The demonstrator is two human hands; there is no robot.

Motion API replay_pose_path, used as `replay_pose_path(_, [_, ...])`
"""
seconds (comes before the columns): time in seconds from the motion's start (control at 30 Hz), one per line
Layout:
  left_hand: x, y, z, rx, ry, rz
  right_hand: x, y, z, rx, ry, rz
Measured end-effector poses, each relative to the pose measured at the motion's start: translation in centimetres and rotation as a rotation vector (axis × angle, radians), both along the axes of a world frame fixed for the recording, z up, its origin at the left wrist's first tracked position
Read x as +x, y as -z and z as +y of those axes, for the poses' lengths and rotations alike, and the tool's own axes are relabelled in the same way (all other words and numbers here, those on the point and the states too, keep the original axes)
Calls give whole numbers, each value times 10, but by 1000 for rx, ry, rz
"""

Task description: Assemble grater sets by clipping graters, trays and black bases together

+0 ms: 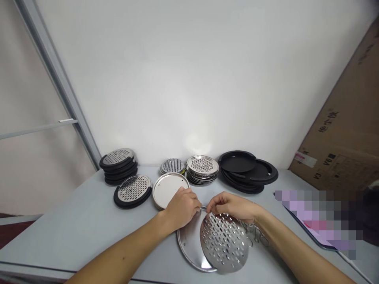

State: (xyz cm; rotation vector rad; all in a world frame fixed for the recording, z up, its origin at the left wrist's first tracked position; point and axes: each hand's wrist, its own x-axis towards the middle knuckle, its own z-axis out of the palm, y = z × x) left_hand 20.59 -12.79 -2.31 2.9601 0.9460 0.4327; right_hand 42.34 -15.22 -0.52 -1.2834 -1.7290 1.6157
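A shallow round metal tray [191, 240] lies on the near part of the table. My left hand [183, 207] is closed at its far rim, with the fingers curled and the fingertips partly hidden. Overlapping the tray's right side is a perforated metal grater disc [226, 242]. My right hand [229, 205] pinches at the disc's upper edge, thumb and forefinger together. Between the two hands a thin bit of shiny metal [203, 208] shows; I cannot tell whether it is the rim or a separate piece. Several thin wire rings [259, 234] lie beneath my right wrist.
Behind stand a stack of black-rimmed graters [120, 167], a single such grater [133, 191], pale round trays [170, 189], stacked metal graters [203, 169] and black round trays [245, 171]. At right are a phone-like device [310, 225] with a cable and a cardboard box [340, 130].
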Motion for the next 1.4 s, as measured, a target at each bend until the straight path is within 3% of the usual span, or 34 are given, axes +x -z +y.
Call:
replay_pose_path(0.2, [-4, -6, 0, -16, 24, -29, 1, -4, 0, -69, 46, 40])
replay_pose_path(0.37, [-13, -27, -1, -6, -6, -232, 1, 4, 3, -74, 59, 152])
replay_pose_path(0.47, [-17, -39, -6, -56, -26, -310, -1, 11, 6, -47, 81, 214])
replay_pose_path(0.6, [-20, -44, -13, -169, -9, -239, -4, 14, 7, -8, 24, 220])
replay_pose_path(0.9, [-37, -45, -45, -379, 7, -125, -4, 15, 5, 317, -9, -113])
replay_pose_path(1.4, [-56, -20, -62, -346, 47, -108, 0, 9, 3, 298, -90, -222])
